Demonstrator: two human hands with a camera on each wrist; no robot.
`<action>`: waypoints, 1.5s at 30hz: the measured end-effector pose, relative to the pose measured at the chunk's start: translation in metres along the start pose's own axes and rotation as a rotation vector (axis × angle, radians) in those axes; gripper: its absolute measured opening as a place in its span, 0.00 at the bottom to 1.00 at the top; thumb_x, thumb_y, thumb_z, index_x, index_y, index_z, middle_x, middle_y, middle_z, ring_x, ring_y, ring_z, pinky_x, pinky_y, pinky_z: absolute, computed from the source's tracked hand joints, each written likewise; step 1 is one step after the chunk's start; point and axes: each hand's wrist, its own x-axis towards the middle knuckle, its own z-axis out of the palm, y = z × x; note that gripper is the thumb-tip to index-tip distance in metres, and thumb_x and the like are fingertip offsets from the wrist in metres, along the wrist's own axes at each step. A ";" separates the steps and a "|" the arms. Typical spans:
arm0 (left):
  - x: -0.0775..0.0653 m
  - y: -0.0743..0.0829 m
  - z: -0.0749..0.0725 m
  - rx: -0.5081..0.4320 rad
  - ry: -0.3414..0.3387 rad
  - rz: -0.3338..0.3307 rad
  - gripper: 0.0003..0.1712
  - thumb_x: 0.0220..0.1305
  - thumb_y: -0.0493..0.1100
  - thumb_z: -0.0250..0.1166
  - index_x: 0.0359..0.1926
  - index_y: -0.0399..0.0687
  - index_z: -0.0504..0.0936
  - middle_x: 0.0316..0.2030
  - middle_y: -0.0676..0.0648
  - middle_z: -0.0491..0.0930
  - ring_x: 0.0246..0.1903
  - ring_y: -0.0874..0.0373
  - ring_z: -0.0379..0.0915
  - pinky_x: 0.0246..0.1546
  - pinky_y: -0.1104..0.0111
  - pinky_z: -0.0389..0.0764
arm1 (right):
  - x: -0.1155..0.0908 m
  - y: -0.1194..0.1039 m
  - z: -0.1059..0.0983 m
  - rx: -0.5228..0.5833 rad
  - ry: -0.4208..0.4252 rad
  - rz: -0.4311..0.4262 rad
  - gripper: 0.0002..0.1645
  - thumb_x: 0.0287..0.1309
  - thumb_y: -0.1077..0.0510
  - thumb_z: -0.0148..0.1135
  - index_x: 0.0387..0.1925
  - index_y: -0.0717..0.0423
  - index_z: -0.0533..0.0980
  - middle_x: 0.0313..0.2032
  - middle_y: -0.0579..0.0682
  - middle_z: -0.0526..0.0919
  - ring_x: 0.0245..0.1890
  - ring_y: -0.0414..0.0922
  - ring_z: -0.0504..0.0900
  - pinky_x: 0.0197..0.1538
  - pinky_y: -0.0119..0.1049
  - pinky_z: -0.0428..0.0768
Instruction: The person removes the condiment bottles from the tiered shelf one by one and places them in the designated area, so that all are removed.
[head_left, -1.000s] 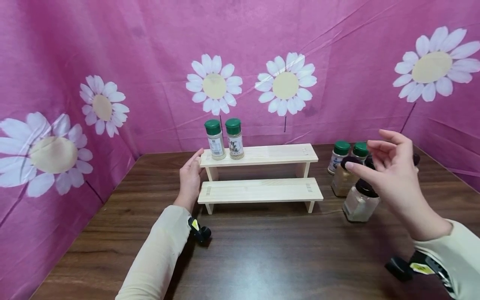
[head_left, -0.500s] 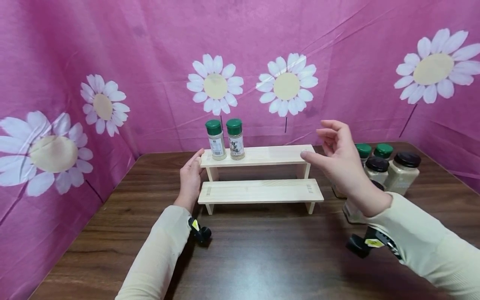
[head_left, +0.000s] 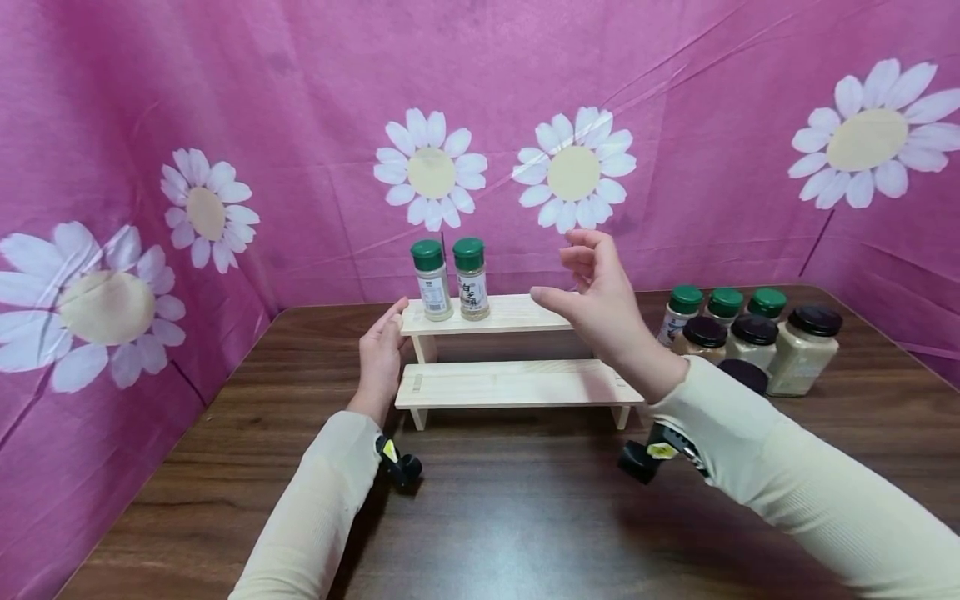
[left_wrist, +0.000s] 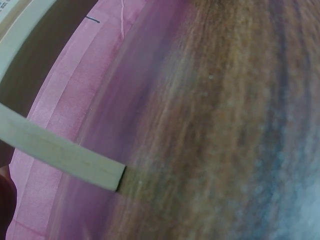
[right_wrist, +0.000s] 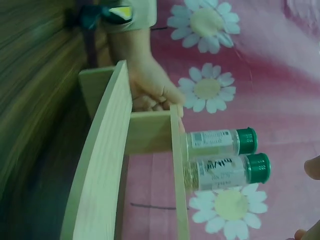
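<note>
A two-tier wooden display rack stands on the table. My left hand grips the left end of its upper shelf, and the right wrist view shows its fingers curled at the end panel. On that shelf, toward the left, a green-capped spice bottle and a second spice bottle stand upright side by side. My right hand is raised over the rack's right part, fingers loosely bent with nothing in them. It hides the upper shelf's right end. The left wrist view catches a pale wooden bar of the rack.
Right of the rack, several jars and bottles stand grouped: green-capped bottles behind, black-lidded jars such as the large one in front. My right sleeve partly covers them. A pink flowered cloth hangs behind the brown table.
My right hand has moved left, from above the jars to above the rack's right part, uncovering jars behind it. The left hand, rack and two shelved bottles have stayed in place.
</note>
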 end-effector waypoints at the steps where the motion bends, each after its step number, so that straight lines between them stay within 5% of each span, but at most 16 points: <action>1: 0.000 0.000 -0.001 0.004 0.001 -0.001 0.23 0.65 0.37 0.47 0.60 0.38 0.71 0.58 0.40 0.71 0.38 0.69 0.77 0.45 0.72 0.78 | 0.003 0.001 0.004 0.017 0.001 0.015 0.42 0.45 0.68 0.66 0.61 0.62 0.55 0.51 0.57 0.65 0.57 0.49 0.66 0.67 0.38 0.60; 8: 0.000 -0.001 -0.002 0.008 -0.010 -0.009 0.24 0.65 0.36 0.46 0.61 0.37 0.70 0.59 0.41 0.71 0.39 0.69 0.77 0.54 0.64 0.74 | 0.015 0.013 0.028 0.065 -0.006 0.121 0.42 0.45 0.67 0.66 0.61 0.58 0.56 0.53 0.58 0.65 0.56 0.51 0.66 0.63 0.40 0.64; 30: 0.000 0.001 0.001 0.002 0.007 0.002 0.23 0.64 0.36 0.47 0.60 0.37 0.71 0.59 0.40 0.71 0.38 0.70 0.77 0.43 0.75 0.78 | 0.030 0.041 0.080 0.048 -0.066 0.239 0.49 0.46 0.65 0.66 0.68 0.50 0.52 0.63 0.57 0.64 0.63 0.52 0.64 0.64 0.42 0.65; 45: 0.001 0.000 0.002 -0.010 0.017 0.003 0.23 0.65 0.35 0.47 0.60 0.36 0.70 0.59 0.38 0.71 0.37 0.69 0.77 0.42 0.76 0.78 | 0.030 0.052 0.097 -0.372 -0.058 0.006 0.51 0.44 0.59 0.71 0.67 0.48 0.52 0.52 0.56 0.77 0.50 0.51 0.77 0.55 0.46 0.73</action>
